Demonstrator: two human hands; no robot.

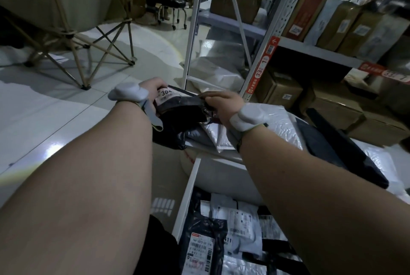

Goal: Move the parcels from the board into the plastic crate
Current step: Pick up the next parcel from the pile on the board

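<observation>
Both hands clamp one dark parcel (pixel 177 108): the left hand (pixel 150 90) grips its labelled end, the right hand (pixel 224 104) pinches its other edge. It sits atop piled parcels (pixel 277 126) on the board (pixel 221 157); nearer, the plastic crate (pixel 186 197) holds more parcels.

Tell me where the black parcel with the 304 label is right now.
The black parcel sits mid-frame in the head view, gripped between the left hand and right hand, above a white bubble mailer.
</observation>
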